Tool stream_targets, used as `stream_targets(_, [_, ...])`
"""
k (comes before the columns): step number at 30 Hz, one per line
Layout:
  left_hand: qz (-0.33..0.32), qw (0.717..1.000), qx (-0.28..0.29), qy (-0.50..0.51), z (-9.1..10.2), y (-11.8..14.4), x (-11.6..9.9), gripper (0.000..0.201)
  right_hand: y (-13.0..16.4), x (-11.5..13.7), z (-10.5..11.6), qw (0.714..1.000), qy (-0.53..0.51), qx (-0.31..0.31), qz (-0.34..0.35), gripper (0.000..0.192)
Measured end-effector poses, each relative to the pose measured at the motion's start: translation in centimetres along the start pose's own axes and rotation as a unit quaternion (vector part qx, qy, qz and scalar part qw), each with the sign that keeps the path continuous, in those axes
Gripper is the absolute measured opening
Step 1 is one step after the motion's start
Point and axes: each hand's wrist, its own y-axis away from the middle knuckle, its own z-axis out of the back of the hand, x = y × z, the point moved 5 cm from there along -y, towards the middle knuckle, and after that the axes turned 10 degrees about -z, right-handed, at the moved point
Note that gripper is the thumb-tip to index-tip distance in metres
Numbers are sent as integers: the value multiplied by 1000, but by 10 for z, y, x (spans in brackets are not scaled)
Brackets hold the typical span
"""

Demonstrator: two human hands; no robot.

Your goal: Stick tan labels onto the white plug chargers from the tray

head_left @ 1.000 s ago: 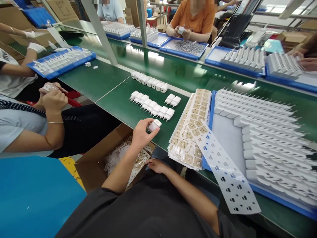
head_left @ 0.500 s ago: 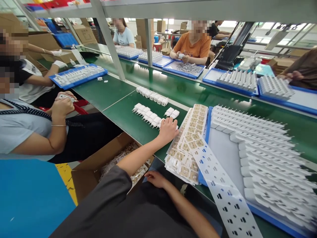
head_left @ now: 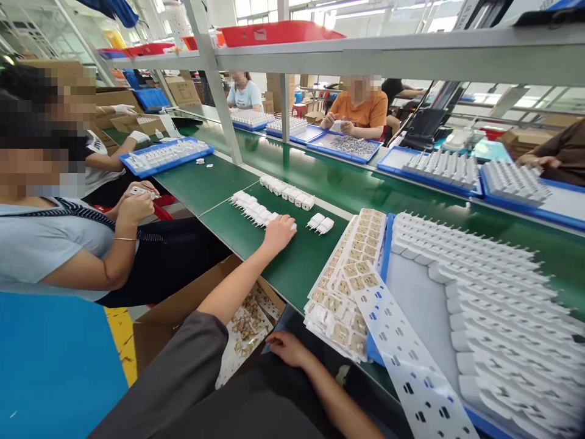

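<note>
My left hand (head_left: 278, 231) reaches out over the green conveyor belt (head_left: 301, 268) and lies palm down on the near end of a row of white chargers (head_left: 249, 207), fingers closed over the last charger. A pair of white chargers (head_left: 320, 224) lies just to the right of it. A second row of chargers (head_left: 287, 192) sits farther back. My right hand (head_left: 286, 347) rests on my lap, fingers loose, holding nothing.
Stacked label sheets (head_left: 350, 280) and a peeled white backing strip (head_left: 411, 378) lie beside a blue tray (head_left: 388, 238) full of white chargers. A cardboard box (head_left: 192, 305) of scraps stands below the belt. A seated co-worker's hands (head_left: 134, 204) are at the left; others work across the belt.
My left hand carried a white charger from the belt's near edge up to the row and now rests on the row's end. The view has tilted upward. My right hand stayed on my lap.
</note>
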Motion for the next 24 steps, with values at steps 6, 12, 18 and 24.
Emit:
stream_targets(6, [19,999,3,32,3,-18,-10,57,2,8,1,999,2,10,-39,23])
stream_targets(12, [34,996,41,71,-20,-65,-72,86,4,9,2,997,19,23,-77,25])
stream_targets(18, [53,993,45,100,-24,-83,-78,71,6,9,6,995,31,26,-95,26])
stream_targets(24, [60,987,-30,146,21,-47,-34,77,6,10,8,996,36,24,-84,25])
